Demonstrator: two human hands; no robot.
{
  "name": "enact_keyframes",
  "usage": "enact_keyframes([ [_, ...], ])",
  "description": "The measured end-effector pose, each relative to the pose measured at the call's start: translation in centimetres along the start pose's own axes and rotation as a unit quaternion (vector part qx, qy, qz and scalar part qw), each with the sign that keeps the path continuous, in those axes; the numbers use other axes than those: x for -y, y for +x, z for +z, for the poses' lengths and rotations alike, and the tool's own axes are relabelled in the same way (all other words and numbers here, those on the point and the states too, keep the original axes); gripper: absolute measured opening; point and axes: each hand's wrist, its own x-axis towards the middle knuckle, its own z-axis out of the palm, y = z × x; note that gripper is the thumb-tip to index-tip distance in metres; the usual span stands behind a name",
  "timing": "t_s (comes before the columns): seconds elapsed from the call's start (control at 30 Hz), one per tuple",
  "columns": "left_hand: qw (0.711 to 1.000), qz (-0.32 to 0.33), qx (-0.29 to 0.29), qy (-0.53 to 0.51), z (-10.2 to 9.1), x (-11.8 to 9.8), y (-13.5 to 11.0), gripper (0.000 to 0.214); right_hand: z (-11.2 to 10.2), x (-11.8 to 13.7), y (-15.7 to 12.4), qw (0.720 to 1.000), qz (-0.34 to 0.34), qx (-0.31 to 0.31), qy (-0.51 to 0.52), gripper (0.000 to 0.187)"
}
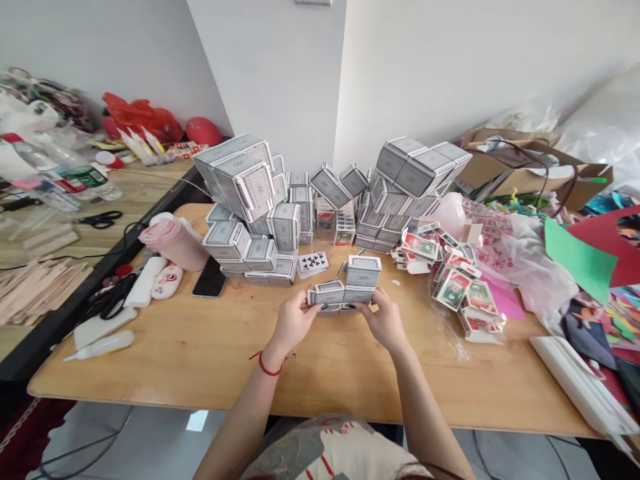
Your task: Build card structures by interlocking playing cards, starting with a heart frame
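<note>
In front of me, low over the table, is a small structure of playing-card boxes (361,275) with grey patterned backs. My left hand (296,319) grips its left end, fingers closed round the edge. At the right end my right hand (385,320) pinches the lower edge, thumb towards me. One box stands higher on the right side of the piece. Just behind it lies a face-up playing card (313,265) with black clubs. Larger stacks of card boxes rise at the left (250,200) and at the right (407,187).
Opened red and green card packets (455,287) lie in a heap at the right. At the left are a pink cloth roll (173,243), a phone (209,279), black scissors (113,300) and a glue bottle (103,345). A white case (583,380) rests by the right edge.
</note>
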Motion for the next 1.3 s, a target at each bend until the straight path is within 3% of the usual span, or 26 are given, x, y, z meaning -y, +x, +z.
enact_keyframes([
  [0.23, 0.999, 0.014, -0.018, 0.048, 0.1, 0.9, -0.4, 0.038, 0.2, -0.4, 0.3, 1.000, -0.018, 0.014, 0.008, 0.011],
  [0.6, 0.997, 0.029, -0.027, 0.063, 0.2, 0.6, -0.5, 0.036, 1.1, -0.9, -0.3, 1.000, 0.005, 0.000, 0.019, 0.018],
  [1.0, 0.997, 0.028, -0.025, 0.061, 0.5, 0.7, -0.4, 0.038, 0.6, -0.5, -0.5, 1.000, 0.023, 0.017, -0.007, 0.023],
  [1.3, 0.994, 0.015, -0.021, 0.104, 0.3, 0.4, -0.4, 0.012, 0.8, -0.8, -0.5, 0.999, 0.023, 0.025, 0.008, 0.021],
])
